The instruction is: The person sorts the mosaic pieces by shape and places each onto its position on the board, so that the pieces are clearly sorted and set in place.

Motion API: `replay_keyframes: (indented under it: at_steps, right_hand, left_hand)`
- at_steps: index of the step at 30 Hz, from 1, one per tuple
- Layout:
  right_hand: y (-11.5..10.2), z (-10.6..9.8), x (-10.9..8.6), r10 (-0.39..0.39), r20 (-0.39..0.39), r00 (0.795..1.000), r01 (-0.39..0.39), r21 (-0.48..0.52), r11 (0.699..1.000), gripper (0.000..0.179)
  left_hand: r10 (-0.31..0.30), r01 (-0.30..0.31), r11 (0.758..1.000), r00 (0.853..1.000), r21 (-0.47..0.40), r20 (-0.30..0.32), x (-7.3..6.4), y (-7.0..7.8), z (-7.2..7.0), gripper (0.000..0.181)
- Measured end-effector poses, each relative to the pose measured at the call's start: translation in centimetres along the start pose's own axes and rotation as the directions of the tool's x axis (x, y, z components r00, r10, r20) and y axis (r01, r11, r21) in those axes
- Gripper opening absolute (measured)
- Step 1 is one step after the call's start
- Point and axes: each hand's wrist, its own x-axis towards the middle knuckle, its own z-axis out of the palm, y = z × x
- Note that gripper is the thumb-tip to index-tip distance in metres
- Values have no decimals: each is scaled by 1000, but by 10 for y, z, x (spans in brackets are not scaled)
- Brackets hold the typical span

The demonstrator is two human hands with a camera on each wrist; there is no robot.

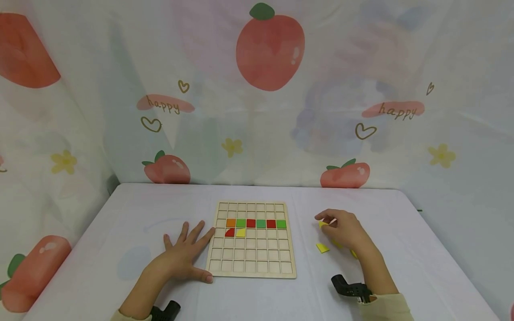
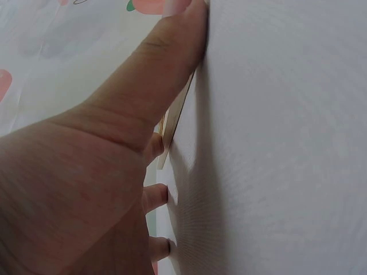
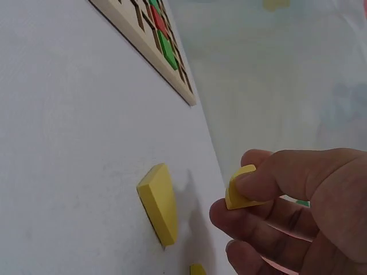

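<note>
Left fingers [image 1: 196, 231] splay against the board [image 1: 250, 243]; right fingers [image 3: 261, 234], well off its edge, pinch a yellow piece [image 3: 232, 198].

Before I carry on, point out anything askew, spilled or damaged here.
Nothing looks spilled or damaged. On the board, the red piece below the orange square in the head view stands out: its curved edge leaves a cell corner bare, though that may simply be its shape.

Grid board [image 1: 250, 255] on table [image 1: 249, 298], lower centre, tiles [image 1: 261, 224] in its cells, left hand [image 1: 182, 256] at its left edge, loose pieces [image 1: 322, 248] lower right, some seemingly under right hand [image 1: 343, 228].
</note>
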Motion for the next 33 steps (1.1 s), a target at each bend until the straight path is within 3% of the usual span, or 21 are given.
replay_keyframes:
  at_steps: [9, 16, 33]
  right_hand:
    - [-5, -2, 1, -2, -15, 1000, 4, 97, 995, 16]
    - [-7, -1, 3, 3, -20, 1000, 1, 179, 984, 21]
    - [-14, 11, 4, 5, 2, 1000, -6, 185, 983, 21]
  left_hand:
    - [-11, 11, 1000, 1000, -4, 6, 1, 0, 0, 124]
    - [-3, 3, 1000, 1000, -11, 15, 1, -1, -2, 124]
    - [-14, 14, 1000, 1000, -13, 20, -1, 1, -2, 124]
